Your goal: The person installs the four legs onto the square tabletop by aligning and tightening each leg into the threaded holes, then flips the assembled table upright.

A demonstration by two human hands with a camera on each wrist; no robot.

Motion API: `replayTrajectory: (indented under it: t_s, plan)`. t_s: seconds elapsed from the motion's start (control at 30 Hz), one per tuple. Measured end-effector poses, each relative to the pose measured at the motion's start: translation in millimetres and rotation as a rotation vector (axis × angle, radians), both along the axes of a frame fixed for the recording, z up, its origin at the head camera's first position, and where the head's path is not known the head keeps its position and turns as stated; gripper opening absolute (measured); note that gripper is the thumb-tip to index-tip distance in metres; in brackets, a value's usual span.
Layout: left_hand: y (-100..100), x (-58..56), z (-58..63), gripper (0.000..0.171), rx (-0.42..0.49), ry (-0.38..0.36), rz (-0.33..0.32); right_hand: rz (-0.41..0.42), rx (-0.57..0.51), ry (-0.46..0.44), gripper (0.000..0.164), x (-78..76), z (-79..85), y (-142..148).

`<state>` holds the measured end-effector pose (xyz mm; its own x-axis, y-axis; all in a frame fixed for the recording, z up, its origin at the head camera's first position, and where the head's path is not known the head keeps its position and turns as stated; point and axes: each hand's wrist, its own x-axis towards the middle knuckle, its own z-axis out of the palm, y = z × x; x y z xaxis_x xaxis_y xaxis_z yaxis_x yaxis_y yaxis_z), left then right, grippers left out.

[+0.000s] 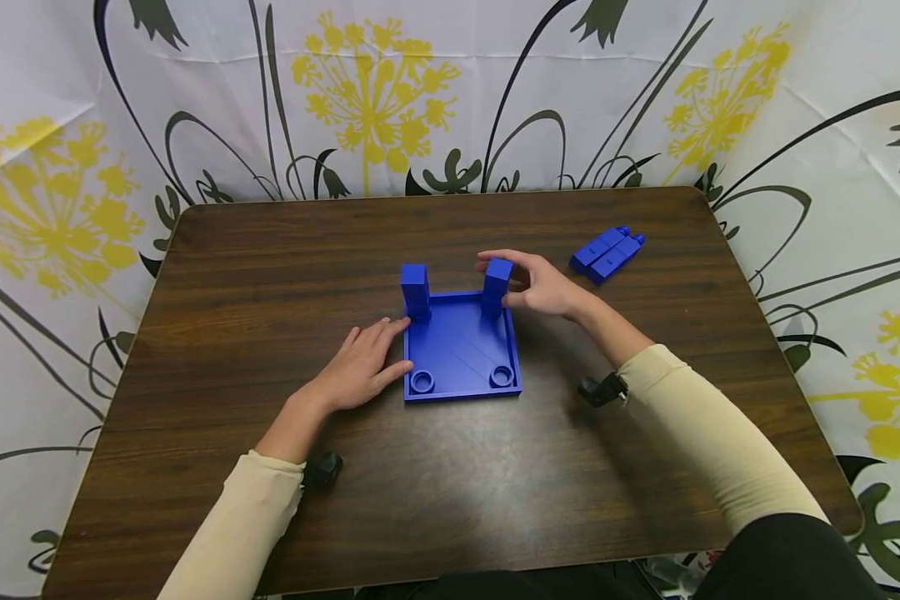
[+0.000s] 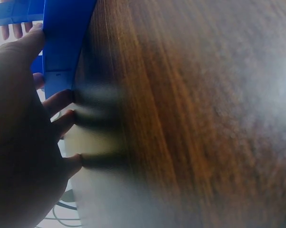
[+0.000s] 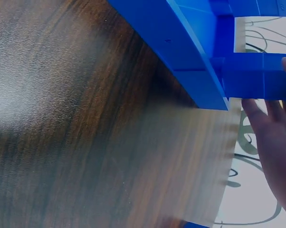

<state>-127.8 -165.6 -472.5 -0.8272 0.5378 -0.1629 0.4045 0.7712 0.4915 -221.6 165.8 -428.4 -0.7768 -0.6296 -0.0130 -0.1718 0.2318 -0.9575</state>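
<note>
From my distant seat I saw the brown tabletop [image 1: 292, 250] filling much of the frame. In the middle of the frame lay the blue square base [image 1: 457, 350], flat, with its raised rim upward, so I judged that its corners were easy to reach. The left hand [image 1: 363, 367], left of centre, had its fingers extended and touched the base's left edge, gripping nothing; probably this kept the base from sliding. The right hand [image 1: 543, 287], right of centre, had its grip closed around the right upright post [image 1: 494, 293], at the base's upper right corner, I think to keep it straight. The left upright post [image 1: 415, 289] stood at the upper left corner. Two loose posts [image 1: 613, 260] lay side by side at the upper right, conveniently near the right hand. The base's lower corners showed round sockets [image 1: 502, 377]. A tiny mark [image 2: 57, 74] on its side was unreadable; I found no brand or label.
</note>
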Motion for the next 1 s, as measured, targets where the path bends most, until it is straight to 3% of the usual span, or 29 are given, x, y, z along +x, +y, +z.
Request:
replayTrajectory:
  t_s: [0.2,0.57,1.0]
  plan:
    - [0,-0.3,-0.9,0.071,0.01,0.012,-0.004,0.019,0.006,0.009,0.062,-0.6,0.8,1]
    - [0,-0.6,0.5,0.071,0.002,-0.002,-0.005,-0.1,0.124,0.094,0.048,4.2,5.3,-2]
    - [-2,-1.3,-1.0,0.072,0.0,-0.005,-0.002,-0.251,0.208,0.227,0.045,8.9,-4.7,-9]
